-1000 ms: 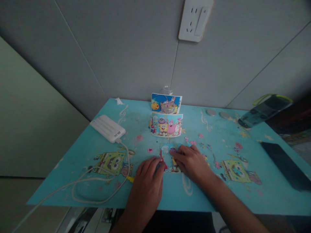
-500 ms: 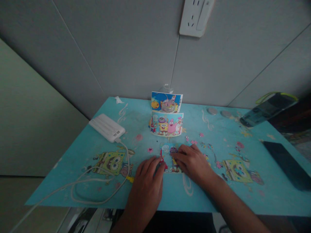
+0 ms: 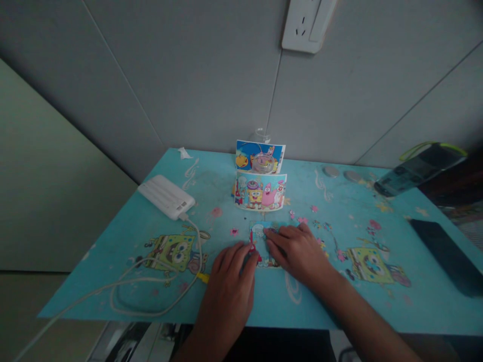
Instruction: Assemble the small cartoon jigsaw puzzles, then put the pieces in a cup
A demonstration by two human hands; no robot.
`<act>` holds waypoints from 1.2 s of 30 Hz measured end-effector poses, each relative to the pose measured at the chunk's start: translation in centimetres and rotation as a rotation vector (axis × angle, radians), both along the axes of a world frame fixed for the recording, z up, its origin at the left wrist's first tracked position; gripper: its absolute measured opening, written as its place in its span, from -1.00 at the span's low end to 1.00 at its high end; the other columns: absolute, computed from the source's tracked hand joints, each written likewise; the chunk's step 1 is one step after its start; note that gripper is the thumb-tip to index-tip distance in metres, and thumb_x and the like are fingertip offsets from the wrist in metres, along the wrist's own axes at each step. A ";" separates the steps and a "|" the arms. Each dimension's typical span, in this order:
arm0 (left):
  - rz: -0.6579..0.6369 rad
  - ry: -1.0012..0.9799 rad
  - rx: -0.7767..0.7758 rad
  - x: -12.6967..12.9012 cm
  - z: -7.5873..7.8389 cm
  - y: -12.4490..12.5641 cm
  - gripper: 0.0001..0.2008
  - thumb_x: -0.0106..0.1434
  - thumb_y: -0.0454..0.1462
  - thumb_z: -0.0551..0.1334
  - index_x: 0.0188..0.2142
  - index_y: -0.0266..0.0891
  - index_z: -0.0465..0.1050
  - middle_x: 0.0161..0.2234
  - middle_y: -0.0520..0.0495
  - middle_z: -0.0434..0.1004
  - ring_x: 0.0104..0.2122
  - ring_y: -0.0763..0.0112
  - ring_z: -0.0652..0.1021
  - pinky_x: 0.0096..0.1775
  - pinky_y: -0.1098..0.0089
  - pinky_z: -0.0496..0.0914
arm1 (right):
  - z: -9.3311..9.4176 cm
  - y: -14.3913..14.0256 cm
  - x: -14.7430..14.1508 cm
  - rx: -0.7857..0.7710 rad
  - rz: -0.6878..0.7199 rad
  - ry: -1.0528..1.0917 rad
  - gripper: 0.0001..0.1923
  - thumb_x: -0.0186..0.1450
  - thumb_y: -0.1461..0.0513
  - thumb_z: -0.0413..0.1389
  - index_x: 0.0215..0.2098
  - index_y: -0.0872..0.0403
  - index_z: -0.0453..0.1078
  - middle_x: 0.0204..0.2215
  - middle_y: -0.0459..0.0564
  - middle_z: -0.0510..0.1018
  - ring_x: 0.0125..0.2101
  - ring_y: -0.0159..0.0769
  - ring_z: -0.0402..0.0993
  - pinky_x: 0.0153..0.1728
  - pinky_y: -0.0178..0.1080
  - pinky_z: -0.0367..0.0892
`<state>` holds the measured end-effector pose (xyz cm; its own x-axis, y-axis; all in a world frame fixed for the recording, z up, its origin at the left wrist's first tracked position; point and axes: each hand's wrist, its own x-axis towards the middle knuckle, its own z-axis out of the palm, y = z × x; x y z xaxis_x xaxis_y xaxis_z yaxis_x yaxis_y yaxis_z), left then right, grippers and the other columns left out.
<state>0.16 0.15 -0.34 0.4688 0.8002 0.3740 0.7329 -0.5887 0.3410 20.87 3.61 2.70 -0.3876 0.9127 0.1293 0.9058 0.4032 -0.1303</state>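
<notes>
Left hand [image 3: 230,281], right hand [image 3: 298,249] flat, fingers extended, pressing cartoon card [image 3: 261,245]; gripping nothing; no writing legible.

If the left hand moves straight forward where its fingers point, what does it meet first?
Probably the small picture card lying flat before the left hand; its fingertips already seem to touch the card's near-left edge.
</notes>
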 end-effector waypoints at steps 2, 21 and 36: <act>-0.003 0.003 -0.006 0.0 0.0 0.0 -0.66 0.36 -0.45 0.10 0.08 -0.25 0.41 0.10 -0.21 0.45 0.12 0.08 0.41 0.10 -0.01 0.37 | -0.1 0.0 0.0 0.014 0.004 -0.016 -0.69 0.47 0.15 0.02 0.09 -0.02 0.48 -0.33 -0.01 0.59 -0.29 -0.20 0.49 -0.14 -0.10 0.05; 0.000 0.024 -0.029 -0.1 0.0 0.0 -0.65 0.37 -0.45 0.10 0.10 -0.24 0.41 0.11 -0.21 0.44 0.14 0.09 0.40 0.14 -0.02 0.36 | 0.0 0.0 0.5 0.006 0.068 0.028 -0.78 0.46 0.19 0.04 -0.11 -0.01 0.53 -0.42 -0.06 0.55 -0.34 -0.26 0.45 -0.19 -0.14 0.02; 0.015 0.032 0.001 0.0 -0.2 0.0 -0.60 0.33 -0.48 0.10 0.11 -0.21 0.41 0.11 -0.21 0.45 0.11 0.07 0.44 0.10 -0.03 0.40 | -1.2 1.3 0.4 -0.051 -0.079 0.307 -0.78 0.46 0.16 0.05 -0.13 -0.04 0.56 -0.32 -0.04 0.60 -0.28 -0.27 0.53 -0.16 -0.20 0.29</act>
